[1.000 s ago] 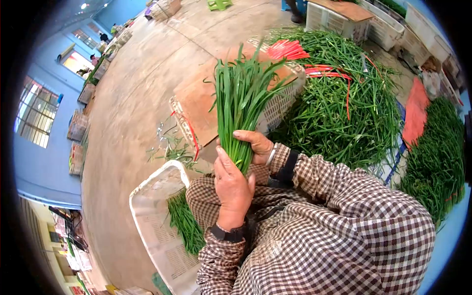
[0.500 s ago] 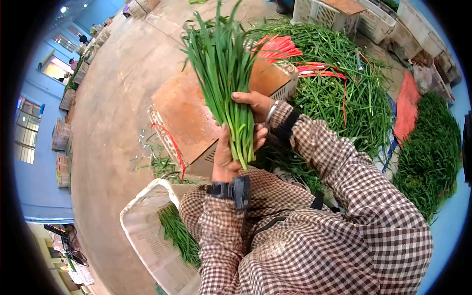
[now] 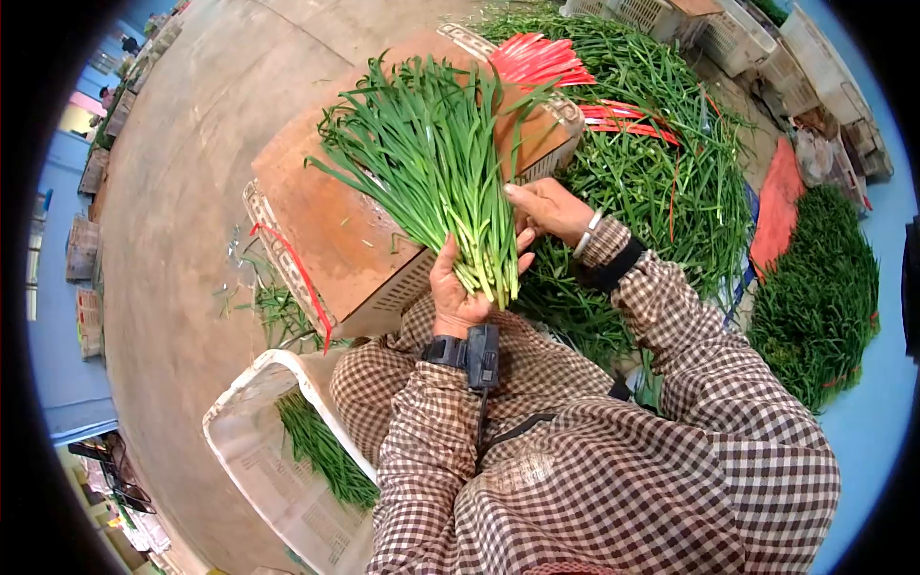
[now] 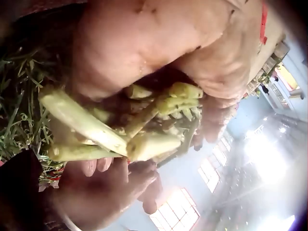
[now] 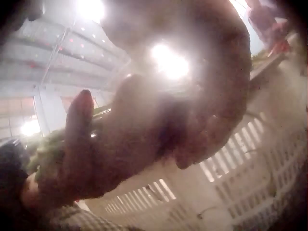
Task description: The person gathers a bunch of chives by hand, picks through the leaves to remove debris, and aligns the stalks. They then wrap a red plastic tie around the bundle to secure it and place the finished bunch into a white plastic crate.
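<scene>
A fanned bunch of garlic chives (image 3: 450, 172) leans up and leftward in front of the person, leaf ends over the brown board. The left hand (image 3: 456, 295) grips its pale lower ends, thumb in front and fingertips round the far right side. In the left wrist view cut stem ends (image 4: 149, 144) stick out close to the camera. The right hand (image 3: 554, 207) is at the bunch's right edge, thumb tip against the outer stems; cannot tell whether it pinches any. The right wrist view is blurred, showing curled fingers (image 5: 125, 139).
The brown board (image 3: 316, 192) lies on an upturned crate, red ties (image 3: 541, 62) at its far corner. Loose chives (image 3: 623, 182) are heaped to the right, with tied bunches (image 3: 815, 307) beyond. A white crate (image 3: 230, 407) holding chives stands by the left knee.
The bunch has swung leftward and fanned out wider over the board. The left hand has stayed at its base; the right hand has shifted from its front to its right edge. The view has tilted down.
</scene>
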